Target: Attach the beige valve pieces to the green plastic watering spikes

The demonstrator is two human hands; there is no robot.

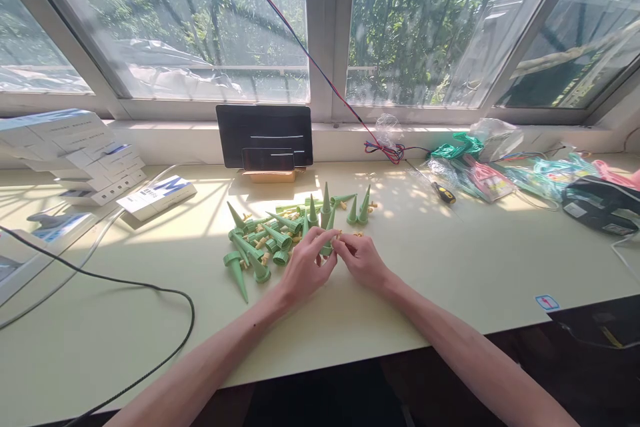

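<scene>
Nearest the front edge of the worktop (pixel 480 247), our left hand (pixel 311 258) has finger and thumb closed on a green piece (pixel 326 251). Our right hand (pixel 364 261) meets it, fingertips bunched; we cannot tell whether they pinch anything. Just beyond, midway to the back edge, lie green spikes (pixel 278 238) mixed with tan pegs (pixel 261 242), a few spikes standing upright. Farther off, we see a screwdriver (pixel 444 193) to the right, boxes (pixel 95 153) toward the back left corner, and a tablet (pixel 265 125) near the back edge.
</scene>
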